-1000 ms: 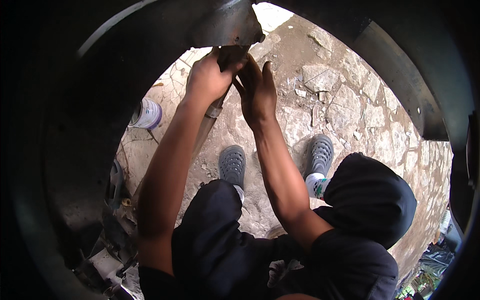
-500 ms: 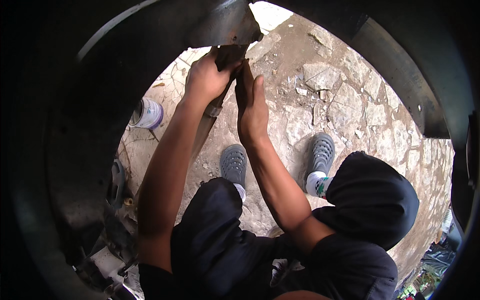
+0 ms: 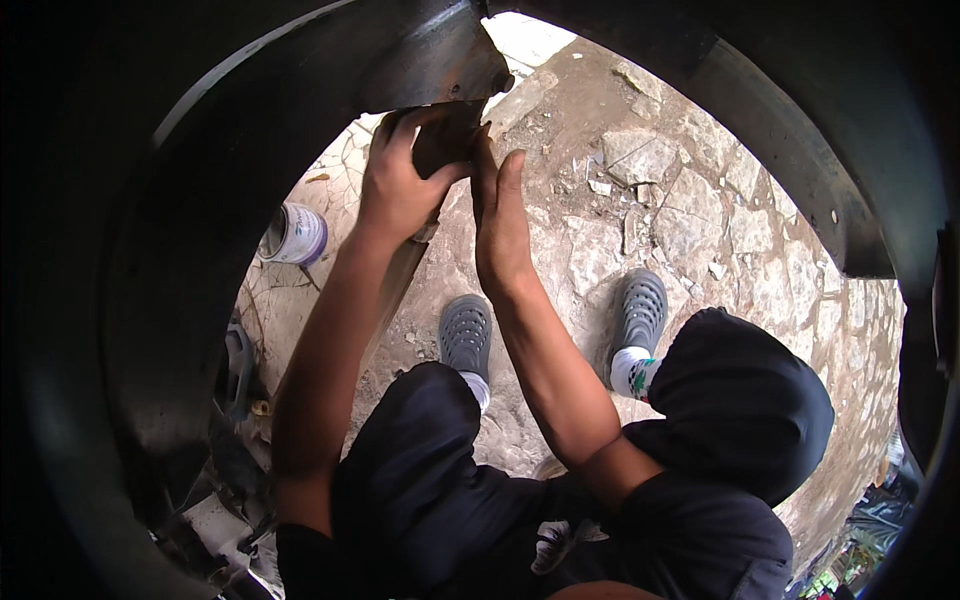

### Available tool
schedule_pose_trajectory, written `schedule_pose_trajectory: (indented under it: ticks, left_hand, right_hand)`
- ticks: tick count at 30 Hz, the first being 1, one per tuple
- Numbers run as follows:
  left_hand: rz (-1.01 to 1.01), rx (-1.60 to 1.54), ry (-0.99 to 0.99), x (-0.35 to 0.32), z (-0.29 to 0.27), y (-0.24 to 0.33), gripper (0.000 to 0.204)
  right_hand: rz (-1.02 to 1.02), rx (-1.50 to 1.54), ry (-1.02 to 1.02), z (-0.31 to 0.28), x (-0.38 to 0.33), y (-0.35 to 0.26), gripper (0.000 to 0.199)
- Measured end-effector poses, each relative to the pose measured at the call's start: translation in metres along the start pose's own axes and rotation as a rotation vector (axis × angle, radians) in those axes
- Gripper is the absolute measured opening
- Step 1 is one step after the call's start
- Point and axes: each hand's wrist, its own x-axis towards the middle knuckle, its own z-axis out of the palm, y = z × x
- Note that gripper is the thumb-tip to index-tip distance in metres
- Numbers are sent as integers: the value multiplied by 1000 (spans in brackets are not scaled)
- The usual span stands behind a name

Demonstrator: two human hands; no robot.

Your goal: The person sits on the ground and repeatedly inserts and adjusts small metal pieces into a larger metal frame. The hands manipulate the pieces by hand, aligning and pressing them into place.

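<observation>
A long, dark, flat metal strip [image 3: 432, 147] slants down and left from under the curved, rust-marked metal panel [image 3: 420, 70] at the top. My left hand [image 3: 393, 190] is curled about its left side, thumb across the front and fingers up near the panel's lower edge; the fingertips are partly hidden. Along the strip's right edge lies my right hand [image 3: 503, 225], fingers straight up and thumb apart, its palm side toward the strip. Lower down, a narrow band [image 3: 428, 232] crosses the strip, and its lower part passes behind my left forearm.
Dark curved metal surrounds the view, with a broad rim [image 3: 800, 150] at the right. A white and purple can [image 3: 297, 235] stands on cracked paving at the left. My grey clogs [image 3: 466, 335] rest on stony ground with loose rubble. Dark clutter lies lower left.
My left hand has loosened from a tight wrap, its fingers now straighter and its thumb more spread. The panel sits slightly farther left in view. My right hand stays nearly in place.
</observation>
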Motion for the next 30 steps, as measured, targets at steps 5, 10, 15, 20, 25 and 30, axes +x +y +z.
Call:
schedule_pose_trajectory:
  ticks: [5, 10, 15, 20, 25, 30]
  left_hand:
    - [-48, -83, -69, 5, -7, 1, 78]
    - [-20, -96, -76, 6, -10, -7, 51]
    - [-187, -207, -24, 9, -6, -6, 35]
    - [-109, -108, 51, 8, -4, -1, 29]
    - [-208, -147, 31, 7, 0, 7, 23]
    - [-352, -245, -86, 2, 3, 13, 23]
  right_hand:
    - [45, 70, 12, -21, 35, 8, 85]
    - [-33, -30, -3, 2, 2, 4, 98]
    - [69, 75, 25, -15, 29, 9, 87]
    - [4, -3, 16, 6, 5, 8, 88]
    - [-11, 11, 17, 4, 11, 10, 88]
    - [-23, -10, 34, 9, 1, 6, 89]
